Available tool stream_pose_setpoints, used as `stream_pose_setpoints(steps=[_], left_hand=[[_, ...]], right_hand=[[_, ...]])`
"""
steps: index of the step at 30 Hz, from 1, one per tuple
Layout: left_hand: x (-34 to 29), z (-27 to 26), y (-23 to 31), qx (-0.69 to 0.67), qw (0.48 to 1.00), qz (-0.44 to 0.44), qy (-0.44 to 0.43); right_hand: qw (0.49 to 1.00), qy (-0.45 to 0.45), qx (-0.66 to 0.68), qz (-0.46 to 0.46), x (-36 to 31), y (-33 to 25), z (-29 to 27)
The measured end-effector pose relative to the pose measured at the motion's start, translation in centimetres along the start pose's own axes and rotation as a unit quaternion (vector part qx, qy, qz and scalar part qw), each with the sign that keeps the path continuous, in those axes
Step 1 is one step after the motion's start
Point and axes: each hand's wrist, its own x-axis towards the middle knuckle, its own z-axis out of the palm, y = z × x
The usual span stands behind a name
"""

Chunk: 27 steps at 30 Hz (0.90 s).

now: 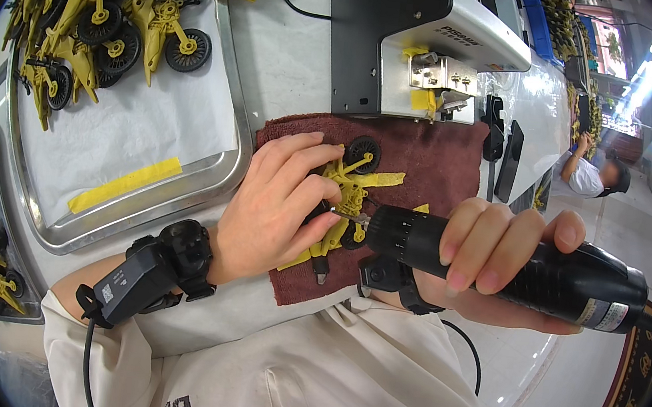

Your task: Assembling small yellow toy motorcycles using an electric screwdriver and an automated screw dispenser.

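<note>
Clasping black cylindrical driver [574, 284]: right hand [499, 251]; left hand [278, 202] pinching spindly yellow model [351, 199] on fuzzy cloth [438, 168]

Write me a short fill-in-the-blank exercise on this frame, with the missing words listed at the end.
1. The right hand holds a power tool whose body is mostly ____ in colour.
2. The left hand touches a toy motorcycle with a frame coloured ____.
3. The metal tray bearing similar toys lies to the ____ of the reddish-brown cloth.

Missing words: black; yellow; left.
</note>
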Motion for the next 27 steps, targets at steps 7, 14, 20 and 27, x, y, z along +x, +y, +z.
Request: stream_pose_setpoints(steps=[7, 14, 20, 27], left_hand=[[-0.04, -0.01, -0.12, -0.001, 1.000, 0.005, -0.013], [0.00, 0.00, -0.37, 0.009, 0.999, 0.021, -0.022], [-0.11, -0.41, 0.03, -0.017, 1.000, -0.007, -0.004], [0.02, -0.03, -0.27, 0.012, 1.000, 0.027, -0.005]], right_hand=[[1.000, 0.006, -0.005, 0.002, -0.03, -0.09, -0.25], [1.000, 0.004, -0.011, 0.024, -0.20, -0.32, -0.76], [1.000, 0.022, -0.002, 0.017, -0.05, -0.25, -0.27], [0.999, 0.032, -0.002, 0.010, -0.29, -0.32, -0.49]])
